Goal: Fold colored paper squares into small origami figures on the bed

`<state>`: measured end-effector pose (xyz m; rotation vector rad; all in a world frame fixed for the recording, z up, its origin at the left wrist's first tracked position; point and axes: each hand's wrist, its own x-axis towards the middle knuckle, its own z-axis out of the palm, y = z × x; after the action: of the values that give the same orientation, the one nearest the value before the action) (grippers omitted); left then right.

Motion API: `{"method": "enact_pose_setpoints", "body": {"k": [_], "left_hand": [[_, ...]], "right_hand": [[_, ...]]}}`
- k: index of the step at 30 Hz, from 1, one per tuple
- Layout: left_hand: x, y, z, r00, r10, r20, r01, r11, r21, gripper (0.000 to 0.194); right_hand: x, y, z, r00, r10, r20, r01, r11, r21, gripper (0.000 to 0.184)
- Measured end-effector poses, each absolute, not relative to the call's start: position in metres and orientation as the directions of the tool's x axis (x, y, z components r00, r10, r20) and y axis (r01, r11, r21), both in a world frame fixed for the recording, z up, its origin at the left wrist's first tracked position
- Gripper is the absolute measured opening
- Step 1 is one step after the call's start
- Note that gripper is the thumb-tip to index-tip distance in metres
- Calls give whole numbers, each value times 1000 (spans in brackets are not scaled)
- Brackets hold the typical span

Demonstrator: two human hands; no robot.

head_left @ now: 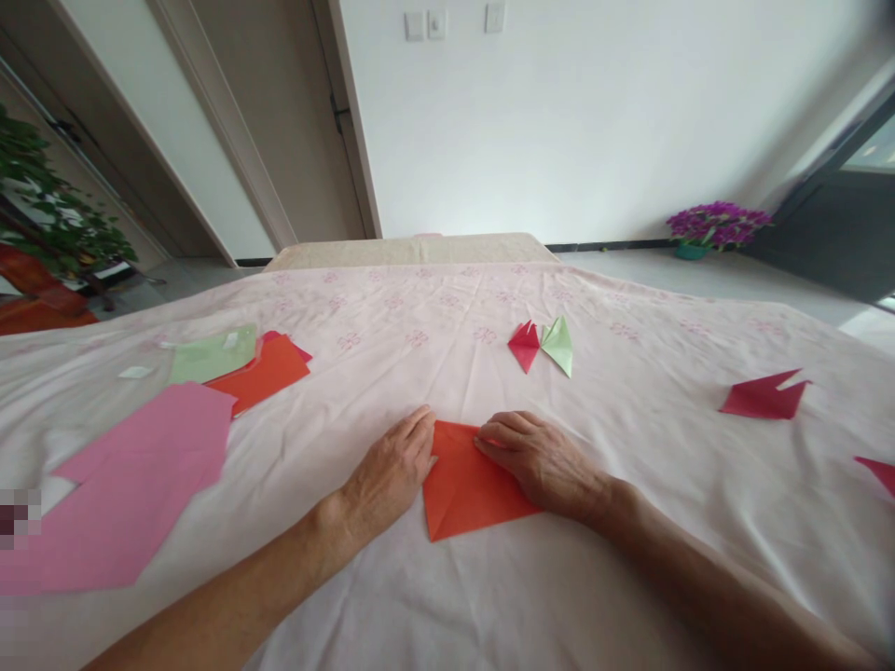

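In front of me, a sheet of orange paper lies folded on the cloth, with a crease running up from its lower left corner. My left hand is closed at its left edge, thumb on the sheet and fingers together by the upper left corner. On the upper right part rests my right hand, its fingers bent and pressed together over the paper's far edge. That hand hides the sheet's right side. Beyond them, a small red folded paper touches a light green folded paper.
Large pink sheets lie at the left, beside orange paper and a clear packet with green paper. A dark red folded piece sits at the right, another red piece at the edge. The pale flowered cloth is wrinkled.
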<state>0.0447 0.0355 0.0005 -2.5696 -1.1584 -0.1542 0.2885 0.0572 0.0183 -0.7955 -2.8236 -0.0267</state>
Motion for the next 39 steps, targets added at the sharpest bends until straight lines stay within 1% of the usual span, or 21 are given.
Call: {"method": "enact_pose_setpoints", "body": {"k": [2, 5, 8, 10, 13, 15, 18, 20, 24, 27, 29, 32, 33, 39], "left_hand": [[45, 35, -3, 647, 732, 212, 762, -608, -225, 34], [46, 33, -4, 599, 776, 198, 800, -573, -178, 35], [49, 28, -2, 571, 789, 228, 821, -557, -127, 39], [53, 24, 0, 527, 812, 251, 847, -526, -78, 44], [62, 20, 4, 446, 862, 243, 890, -455, -19, 52], [68, 18, 4, 412, 881, 234, 906, -424, 0, 55], [72, 17, 3, 400, 884, 242, 911, -413, 4, 56], [72, 17, 3, 401, 880, 254, 910, -414, 0, 55], [68, 17, 5, 418, 870, 263, 902, -431, -9, 52], [62, 18, 7, 418, 877, 236, 905, -425, -24, 55], [57, 17, 6, 416, 881, 226, 907, -419, -36, 57], [50, 16, 4, 418, 876, 239, 906, -421, -41, 56], [49, 16, 2, 417, 876, 243, 906, -420, -40, 56], [46, 15, -10, 356, 906, 231, 930, -368, 9, 58]], "right_hand": [[288, 54, 19, -834, 517, 192, 518, 854, -49, 23], [287, 47, 21, -822, 529, 210, 532, 846, -48, 21], [286, 38, 24, -808, 544, 226, 549, 834, -48, 22], [283, 34, 26, -788, 583, 200, 587, 808, -43, 24], [271, 29, 25, -722, 674, 160, 683, 731, 1, 28], [259, 29, 21, -662, 729, 175, 746, 663, 64, 31], [239, 29, 13, -594, 772, 225, 804, 573, 156, 33], [228, 29, 6, -560, 791, 245, 828, 527, 190, 31], [224, 26, -3, -506, 817, 276, 863, 474, 176, 31], [234, 21, -3, -481, 822, 305, 877, 455, 156, 34], [243, 17, -1, -484, 825, 290, 874, 443, 199, 37], [254, 9, 1, -482, 849, 215, 859, 411, 305, 38], [257, 6, 1, -473, 859, 196, 859, 400, 321, 38], [276, 13, 14, -375, 908, 186, 909, 321, 265, 37]]}}
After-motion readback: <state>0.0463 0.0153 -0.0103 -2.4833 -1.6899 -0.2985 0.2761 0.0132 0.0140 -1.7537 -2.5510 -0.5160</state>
